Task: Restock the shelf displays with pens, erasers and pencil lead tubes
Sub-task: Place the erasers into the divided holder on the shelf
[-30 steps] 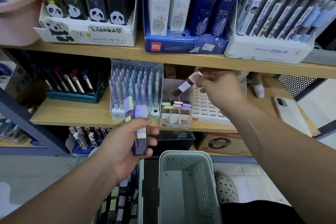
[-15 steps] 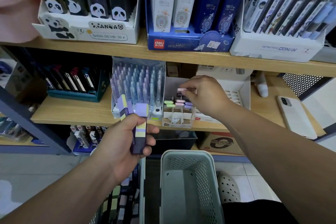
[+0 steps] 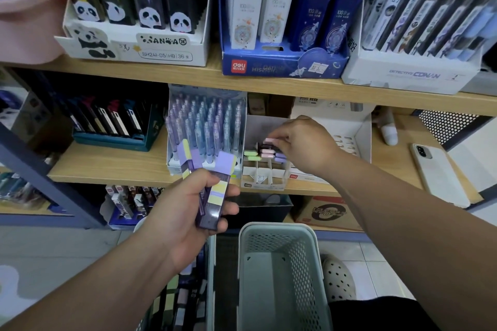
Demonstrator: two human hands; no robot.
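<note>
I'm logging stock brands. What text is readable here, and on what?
"SH241-05 | HB | 36": panda display box
"deli": blue display box
"100": navy pack
"DETECTIVE CONAN": white box, top right
"HB 0.5": tube, bottom centre
Blurred: sticker on blue display box; lead tubes in left hand.

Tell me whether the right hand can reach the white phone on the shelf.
Probably yes: the white phone lies uncovered on the wooden shelf, right of the right hand, though that hand pinches a pink-capped tube.
</note>
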